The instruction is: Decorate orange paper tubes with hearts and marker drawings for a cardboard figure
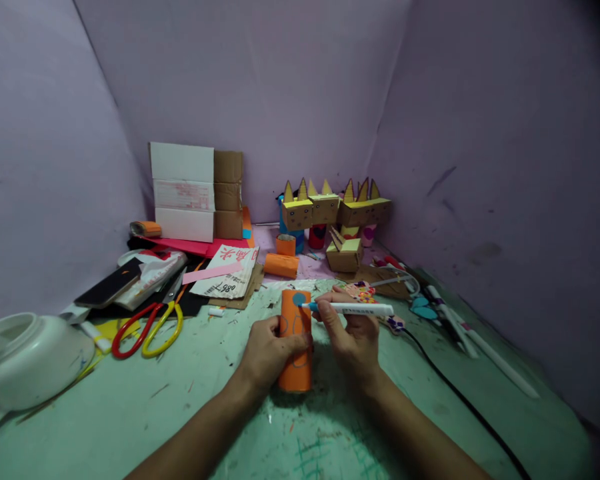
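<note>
My left hand (271, 350) is wrapped round an orange paper tube (296, 377), with the thumb across its front. Outlined shapes are drawn on the tube, and a filled blue-grey round spot (299, 299) is near its top. A white marker pen (363, 309) with a blue tip is pinched in my right hand (350, 337). Its tip touches or nearly touches the tube beside the blue spot. Behind the tube, another orange roll (281, 265) lies on its side, and a short orange tube (285, 245) stands near it.
Scissors (153, 328) with red and yellow handles and a white pot (35, 357) are at left. Cardboard figures with pointed ears (325, 209) and a small eared box (345, 257) stand behind. Pens (450, 320) and a black cable (460, 393) lie at right.
</note>
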A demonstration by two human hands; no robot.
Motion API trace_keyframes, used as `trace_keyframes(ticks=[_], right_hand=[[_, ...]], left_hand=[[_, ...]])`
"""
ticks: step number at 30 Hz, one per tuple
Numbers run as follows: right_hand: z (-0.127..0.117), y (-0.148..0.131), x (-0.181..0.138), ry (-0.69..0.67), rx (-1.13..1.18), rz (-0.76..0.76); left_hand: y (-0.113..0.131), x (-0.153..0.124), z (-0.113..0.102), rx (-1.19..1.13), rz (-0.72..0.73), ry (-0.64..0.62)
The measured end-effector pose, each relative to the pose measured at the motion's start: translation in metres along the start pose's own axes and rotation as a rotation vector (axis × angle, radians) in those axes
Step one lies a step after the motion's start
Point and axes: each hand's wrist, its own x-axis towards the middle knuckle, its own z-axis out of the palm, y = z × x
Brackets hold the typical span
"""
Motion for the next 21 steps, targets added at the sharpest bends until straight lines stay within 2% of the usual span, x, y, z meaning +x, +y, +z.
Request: trace_keyframes(ticks=[7,21], right_hand=[[0.0008,0.0029,-0.0001,0.02,-0.008,0.065],[0.0026,0.0016,-0.0004,-0.008,0.011,0.014]], left_hand=[[-0.0012,0.0002,-0.0007,0.004,0.007,0.004],[-0.0036,0.0021,-0.0014,0.018,0.008,-0.017]])
